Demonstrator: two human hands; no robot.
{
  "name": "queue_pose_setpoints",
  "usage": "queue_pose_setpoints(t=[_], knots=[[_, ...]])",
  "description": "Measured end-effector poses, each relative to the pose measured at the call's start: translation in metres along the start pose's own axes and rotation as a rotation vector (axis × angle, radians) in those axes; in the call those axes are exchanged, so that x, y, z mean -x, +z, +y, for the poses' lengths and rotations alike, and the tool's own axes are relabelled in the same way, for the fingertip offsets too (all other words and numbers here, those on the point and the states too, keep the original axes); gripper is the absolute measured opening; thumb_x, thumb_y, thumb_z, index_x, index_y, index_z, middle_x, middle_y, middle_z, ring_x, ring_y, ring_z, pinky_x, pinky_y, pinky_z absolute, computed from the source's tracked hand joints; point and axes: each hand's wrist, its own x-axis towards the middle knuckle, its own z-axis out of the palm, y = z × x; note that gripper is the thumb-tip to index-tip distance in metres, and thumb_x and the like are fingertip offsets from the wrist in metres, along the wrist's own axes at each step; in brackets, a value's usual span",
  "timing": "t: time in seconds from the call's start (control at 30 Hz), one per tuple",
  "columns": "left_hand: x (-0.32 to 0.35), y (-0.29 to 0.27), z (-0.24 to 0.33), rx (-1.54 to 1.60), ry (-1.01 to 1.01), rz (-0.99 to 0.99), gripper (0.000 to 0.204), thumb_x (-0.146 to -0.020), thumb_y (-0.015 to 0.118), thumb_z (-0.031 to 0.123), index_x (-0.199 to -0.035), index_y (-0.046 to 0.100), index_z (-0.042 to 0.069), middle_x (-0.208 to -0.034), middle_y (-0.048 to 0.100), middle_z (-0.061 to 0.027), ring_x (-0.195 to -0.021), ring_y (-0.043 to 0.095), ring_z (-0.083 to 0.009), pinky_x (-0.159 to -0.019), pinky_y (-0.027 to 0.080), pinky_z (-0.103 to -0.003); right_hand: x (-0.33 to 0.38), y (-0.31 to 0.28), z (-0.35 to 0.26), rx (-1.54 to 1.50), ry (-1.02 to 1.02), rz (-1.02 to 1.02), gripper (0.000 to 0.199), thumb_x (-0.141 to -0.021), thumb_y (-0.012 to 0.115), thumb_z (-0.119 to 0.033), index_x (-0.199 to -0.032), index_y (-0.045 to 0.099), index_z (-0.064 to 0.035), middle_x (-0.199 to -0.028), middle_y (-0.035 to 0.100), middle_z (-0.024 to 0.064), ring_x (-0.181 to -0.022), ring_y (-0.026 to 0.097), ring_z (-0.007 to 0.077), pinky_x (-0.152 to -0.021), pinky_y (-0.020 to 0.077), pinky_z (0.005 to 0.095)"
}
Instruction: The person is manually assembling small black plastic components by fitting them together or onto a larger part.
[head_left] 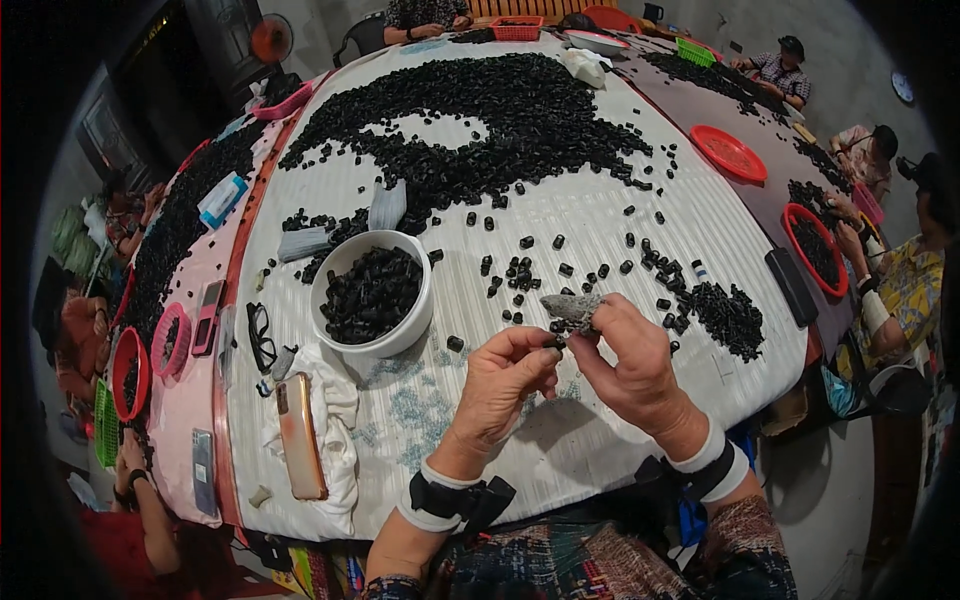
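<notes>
Black small pieces point(520, 110) lie heaped and scattered over the white-covered bench point(620, 230), and more fill a white bowl point(371, 292) to the left. From the head view, the left hand point(500, 385) pinches one black piece point(551, 344) while the right hand point(630, 360) is closed on a grey strip point(570, 305); it looks like the piece is being fitted on. Next calls for careful lining up. The joint itself is hidden behind fingers, and the pieces are too small to identify.

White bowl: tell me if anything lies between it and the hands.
Nothing visible blocks the way. Only one loose black piece lies on the cloth between the white bowl and the left hand; the right hand holds a grey strip.
</notes>
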Motion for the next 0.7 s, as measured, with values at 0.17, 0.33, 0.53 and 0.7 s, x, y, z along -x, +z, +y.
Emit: queue_pose_setpoints(t=[0.17, 0.33, 0.53, 0.7], knots=[[0.001, 0.003, 0.002, -0.070, -0.009, 0.036, 0.021, -0.082, 0.066, 0.005, -0.101, 0.059, -0.002, -0.084, 0.065, -0.0085, -0.071, 0.063, -0.0142, -0.059, 0.053, -0.026, 0.001, -0.003, 0.000, -0.018, 0.020, -0.006, 0.023, -0.071, 0.062, 0.010, -0.091, 0.054, 0.0034, -0.077, 0.052, 0.0138, -0.061, 0.055, 0.0258, -0.052, 0.0448, 0.0330], [0.001, 0.008, 0.004, -0.188, 0.012, 0.083, 0.017, -0.082, 0.065, 0.004, -0.097, 0.059, 0.000, -0.080, 0.065, -0.0090, -0.065, 0.063, -0.0151, -0.055, 0.053, -0.027, 0.004, -0.001, 0.000, 0.006, 0.029, -0.056, 0.022, -0.071, 0.062, 0.010, -0.090, 0.053, 0.0037, -0.076, 0.051, 0.0139, -0.061, 0.055, 0.0264, -0.052, 0.0448, 0.0331], [0.002, 0.011, 0.006, -0.281, 0.031, 0.085, 0.015, -0.081, 0.066, 0.005, -0.093, 0.059, 0.001, -0.078, 0.065, -0.0078, -0.068, 0.064, -0.0138, -0.056, 0.053, -0.025, 0.007, 0.005, 0.001, 0.020, 0.010, -0.045, 0.020, -0.071, 0.062, 0.009, -0.089, 0.053, 0.0034, -0.076, 0.050, 0.0136, -0.059, 0.054, 0.0263, -0.050, 0.0439, 0.0336], [0.003, 0.011, 0.004, -0.269, 0.032, 0.060, 0.013, -0.082, 0.066, 0.006, -0.091, 0.058, 0.001, -0.078, 0.065, -0.0079, -0.067, 0.064, -0.0139, -0.056, 0.053, -0.025, 0.013, 0.002, 0.004, 0.002, 0.020, -0.055, 0.019, -0.071, 0.062, 0.008, -0.088, 0.053, 0.0034, -0.076, 0.050, 0.0139, -0.058, 0.055, 0.0261, -0.050, 0.0443, 0.0338]])
